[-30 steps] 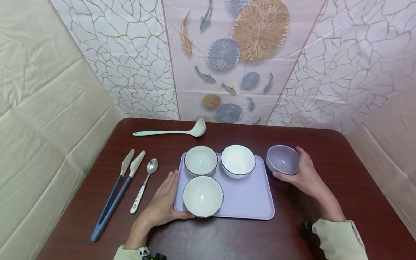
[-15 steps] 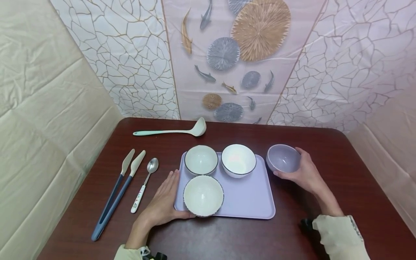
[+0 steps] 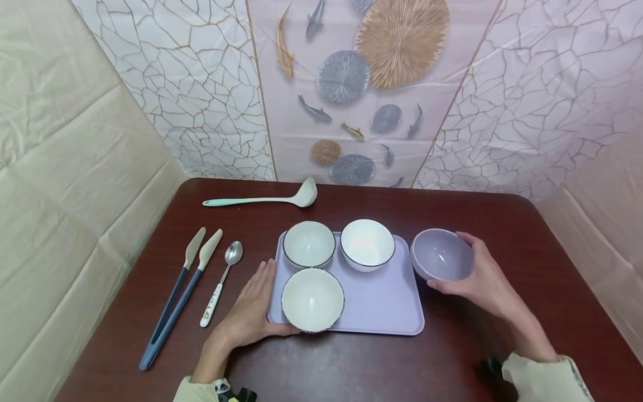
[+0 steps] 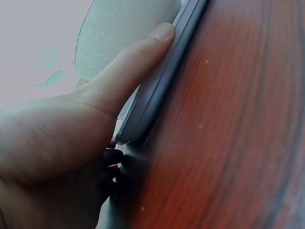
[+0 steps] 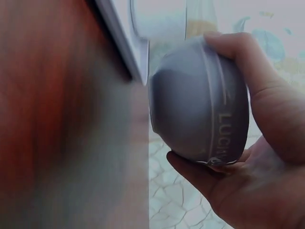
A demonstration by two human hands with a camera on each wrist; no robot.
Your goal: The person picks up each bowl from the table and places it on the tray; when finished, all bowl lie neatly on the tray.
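My right hand (image 3: 484, 282) grips a purple bowl (image 3: 442, 255) just off the tray's right side, thumb on the near side and fingers round the far side. In the right wrist view the bowl (image 5: 195, 102) shows pale lettering on its outer wall, its base facing the wooden table. My left hand (image 3: 251, 312) rests against the left edge of a lilac tray (image 3: 384, 307), fingers straight. Its thumb reaches along the front rim, beside a speckle-rimmed white bowl (image 3: 312, 300). Behind that bowl on the tray stand a pale dark-rimmed bowl (image 3: 308, 244) and a white dark-rimmed bowl (image 3: 367, 244).
Left of the tray lie blue-handled tongs (image 3: 173, 312) and a metal spoon (image 3: 217, 293) with a white patterned handle. A ladle (image 3: 256, 200) with a mint handle lies along the back. Cloth-covered walls (image 3: 346, 134) stand behind the dark wooden table (image 3: 361, 368) and at its sides.
The purple bowl in my right hand has risen and come slightly toward me, looking larger now. My left hand stays at the tray. The head view has tilted a little.
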